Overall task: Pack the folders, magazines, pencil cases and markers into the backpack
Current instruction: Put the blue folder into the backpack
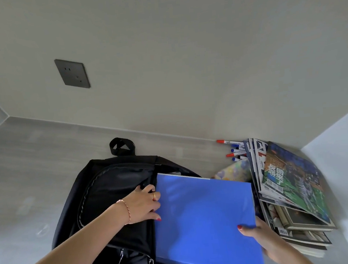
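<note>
Blue folder (204,217), long axis toward the backpack (111,199), gripped by right hand (260,239); left hand (143,205) clutches the bag's opening.

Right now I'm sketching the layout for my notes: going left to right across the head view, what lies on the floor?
Black backpack → blue folder held by both hands → stack of magazines. The markers and the patterned pencil case sit farther back, overlapping these in the order.

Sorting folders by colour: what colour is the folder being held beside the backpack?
Solid blue folder, seen clearly in the head view.
</note>
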